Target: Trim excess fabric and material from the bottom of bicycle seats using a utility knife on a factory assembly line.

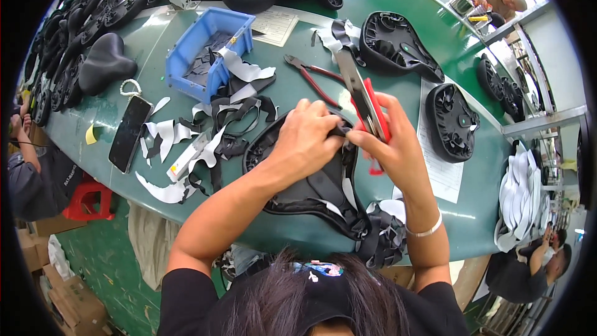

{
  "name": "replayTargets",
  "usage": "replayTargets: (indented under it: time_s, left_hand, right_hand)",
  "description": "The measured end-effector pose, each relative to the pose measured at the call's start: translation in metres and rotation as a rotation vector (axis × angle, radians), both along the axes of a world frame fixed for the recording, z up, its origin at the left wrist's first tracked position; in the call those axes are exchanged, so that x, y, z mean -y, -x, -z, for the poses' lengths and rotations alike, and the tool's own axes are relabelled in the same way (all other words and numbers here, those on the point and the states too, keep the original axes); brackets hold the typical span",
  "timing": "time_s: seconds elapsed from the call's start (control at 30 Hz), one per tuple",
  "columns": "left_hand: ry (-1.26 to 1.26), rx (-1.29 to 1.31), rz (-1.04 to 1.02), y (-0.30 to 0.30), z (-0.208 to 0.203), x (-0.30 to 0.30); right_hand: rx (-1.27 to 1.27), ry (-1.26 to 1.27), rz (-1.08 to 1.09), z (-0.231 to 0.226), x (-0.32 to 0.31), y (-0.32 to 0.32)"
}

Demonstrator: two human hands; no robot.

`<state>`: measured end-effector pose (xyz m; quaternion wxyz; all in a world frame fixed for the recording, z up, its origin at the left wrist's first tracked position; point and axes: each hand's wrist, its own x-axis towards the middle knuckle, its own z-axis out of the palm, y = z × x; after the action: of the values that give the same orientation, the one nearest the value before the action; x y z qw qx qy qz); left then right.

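Note:
An upside-down black bicycle saddle (308, 196) lies on the table in front of me, its hollow underside facing up. My left hand (303, 140) is closed over its far edge, fingertips pinching a fold of the black cover material. My right hand (398, 140) grips a plier stapler (360, 93) with red handles and a long silver body. Its thumb reaches to the same folded edge, close to the left fingertips. The fold itself is partly hidden by my fingers. Just beyond my hands lie red-handled pliers (314, 79).
A blue bin (202, 90) holds dark scraps, with black and white offcuts (168, 140) around it. A phone (130, 134) lies to the left. More saddles (401, 43) lie beyond and at the right, near paper sheets (444, 177). Other people sit around the table.

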<state>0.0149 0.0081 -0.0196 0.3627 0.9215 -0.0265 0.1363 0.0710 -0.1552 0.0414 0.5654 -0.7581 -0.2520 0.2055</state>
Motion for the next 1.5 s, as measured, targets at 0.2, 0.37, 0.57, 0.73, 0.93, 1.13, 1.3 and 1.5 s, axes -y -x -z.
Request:
replayTargets:
  time_s: [0.2,0.37,0.57,0.73,0.93,1.13,1.3,1.5]
  left_hand:
    - [0.306,-0.08,-0.01,0.004,-0.006,-0.002]
    - [0.537,-0.212,-0.119,0.002,-0.009,-0.002]
    - [1.962,0.164,-0.027,-0.005,-0.014,-0.033]
    - [1.844,0.696,0.478,0.012,-0.024,-0.105]
    - [0.185,-0.117,-0.473,0.039,0.007,-0.068]
    - [0.394,-0.546,-0.082,0.023,-0.002,-0.109]
    - [1.18,0.01,-0.396,-0.062,-0.045,-0.098]
    - [1.008,-0.284,-0.096,-0.076,-0.024,-0.037]
  right_hand:
    - [0.797,0.616,-0.237,-0.015,0.047,0.0]
    - [1.003,0.948,-0.303,-0.031,0.029,0.022]
    - [0.797,0.992,-0.159,-0.014,0.053,0.079]
    - [0.799,0.844,-0.07,0.016,0.073,0.117]
    - [0.643,0.333,0.234,0.032,0.07,0.08]
    - [0.012,-0.052,0.293,0.027,0.058,0.004]
    - [0.056,-0.098,0.506,0.041,0.045,-0.083]
    - [-0.012,-0.195,0.531,0.085,0.011,-0.123]
